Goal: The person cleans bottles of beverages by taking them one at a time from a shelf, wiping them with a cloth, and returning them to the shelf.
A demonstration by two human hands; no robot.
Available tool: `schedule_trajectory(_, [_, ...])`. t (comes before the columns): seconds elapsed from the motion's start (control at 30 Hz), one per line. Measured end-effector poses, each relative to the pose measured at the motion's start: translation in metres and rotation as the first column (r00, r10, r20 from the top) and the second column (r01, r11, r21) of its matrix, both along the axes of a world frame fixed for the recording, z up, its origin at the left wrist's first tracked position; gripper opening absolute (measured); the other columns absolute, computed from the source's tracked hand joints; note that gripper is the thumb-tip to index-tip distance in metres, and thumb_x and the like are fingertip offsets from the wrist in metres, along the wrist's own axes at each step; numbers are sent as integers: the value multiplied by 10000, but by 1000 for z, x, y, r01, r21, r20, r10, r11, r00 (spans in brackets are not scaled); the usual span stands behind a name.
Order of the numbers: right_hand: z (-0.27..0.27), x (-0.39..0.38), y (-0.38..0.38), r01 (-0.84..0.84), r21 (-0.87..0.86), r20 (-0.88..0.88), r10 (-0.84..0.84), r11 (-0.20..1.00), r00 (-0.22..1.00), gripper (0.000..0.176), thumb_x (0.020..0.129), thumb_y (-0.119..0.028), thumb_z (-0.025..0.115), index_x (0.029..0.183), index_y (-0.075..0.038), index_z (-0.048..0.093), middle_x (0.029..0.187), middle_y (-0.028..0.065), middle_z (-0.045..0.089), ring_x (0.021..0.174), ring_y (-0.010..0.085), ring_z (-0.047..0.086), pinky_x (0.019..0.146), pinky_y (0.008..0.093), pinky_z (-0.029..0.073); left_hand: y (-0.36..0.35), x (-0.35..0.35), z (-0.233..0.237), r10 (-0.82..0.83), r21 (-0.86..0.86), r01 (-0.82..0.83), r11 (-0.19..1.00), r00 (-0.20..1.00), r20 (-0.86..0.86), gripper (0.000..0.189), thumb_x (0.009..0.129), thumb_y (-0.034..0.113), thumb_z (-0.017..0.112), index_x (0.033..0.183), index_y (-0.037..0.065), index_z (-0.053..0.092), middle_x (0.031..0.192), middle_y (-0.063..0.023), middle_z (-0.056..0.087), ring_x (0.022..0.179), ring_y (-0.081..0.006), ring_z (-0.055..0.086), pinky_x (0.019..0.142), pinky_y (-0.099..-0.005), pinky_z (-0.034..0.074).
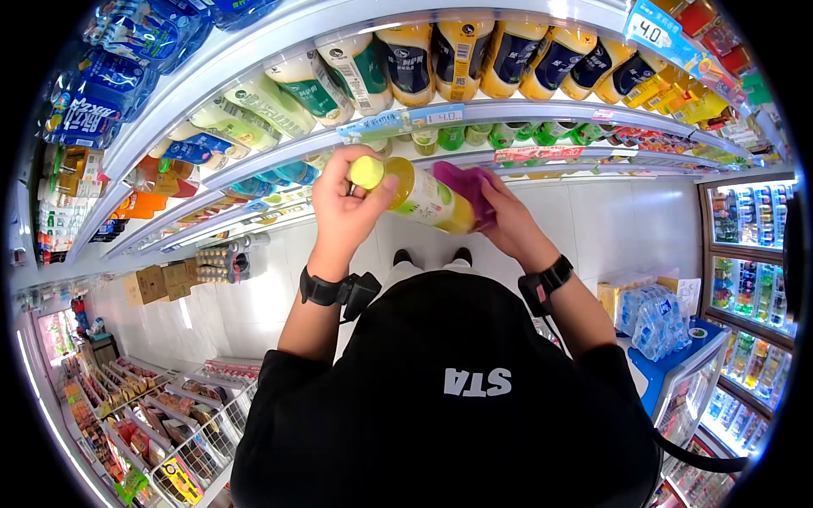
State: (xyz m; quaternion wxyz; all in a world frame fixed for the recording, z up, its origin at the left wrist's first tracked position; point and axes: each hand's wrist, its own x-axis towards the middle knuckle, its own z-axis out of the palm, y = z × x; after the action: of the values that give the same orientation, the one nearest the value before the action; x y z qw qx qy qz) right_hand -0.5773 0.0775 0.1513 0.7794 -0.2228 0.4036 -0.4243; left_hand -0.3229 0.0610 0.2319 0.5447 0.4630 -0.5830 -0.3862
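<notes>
A bottle of yellow-green drink [423, 201] with a yellow cap lies tilted between my two hands, in front of the shelves. My left hand [349, 196] is closed round its neck, just below the cap. At the bottle's base, my right hand [508, 218] grips a purple cloth [464, 188] that presses against the bottle. Part of the label is visible, with green print on a pale ground. The cloth and fingers hide the bottle's bottom end. Each wrist wears a black strap with a small device.
Curved-looking shelves [508, 113] of bottled drinks span the top, with price tags [405, 124] along their edges. Cartons [161, 283] stand on the floor at left. Wrapped water bottles [652, 320] sit on a blue-topped counter at right, near lit drink fridges [749, 292]. Snack racks [169, 415] are lower left.
</notes>
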Motion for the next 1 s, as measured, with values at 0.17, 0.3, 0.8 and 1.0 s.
schedule_trajectory(0.17, [31,35,-13,-109,152,273,64,982,960,387,1071,-308,357,1395,-104,411,1303,88,560,1119,251,608,896,449,539,-1,-4,19,103,-2,-106,994,973,-206,309,863,-20,685,1141,2,552,948,8,585,822,-33,553,705,-171,462])
schedule_trajectory(0.3, [24,55,-11,-232,102,280,196,967,940,384,1071,-333,332,1357,-97,432,1309,98,557,1128,286,608,833,516,567,-4,-19,20,28,-156,-58,986,981,-190,595,908,137,666,1426,8,403,1200,-84,563,1095,-156,552,916,-304,467])
schedule_trajectory(0.8, [109,42,-7,-436,-637,-624,-93,636,776,219,961,-106,566,1164,-72,640,1019,83,646,928,208,639,717,325,534,35,0,26,51,-136,-65,989,993,-103,855,816,62,749,1488,50,220,1203,-141,596,1106,-257,614,936,-370,498])
schedule_trajectory(1.0, [168,80,-4,-550,-831,-348,-693,-83,631,364,777,-28,681,1136,-83,670,979,124,602,892,294,596,737,373,498,41,-13,27,174,-201,-113,973,933,317,982,708,127,844,1496,45,263,1286,-178,587,1158,-264,602,965,-375,478])
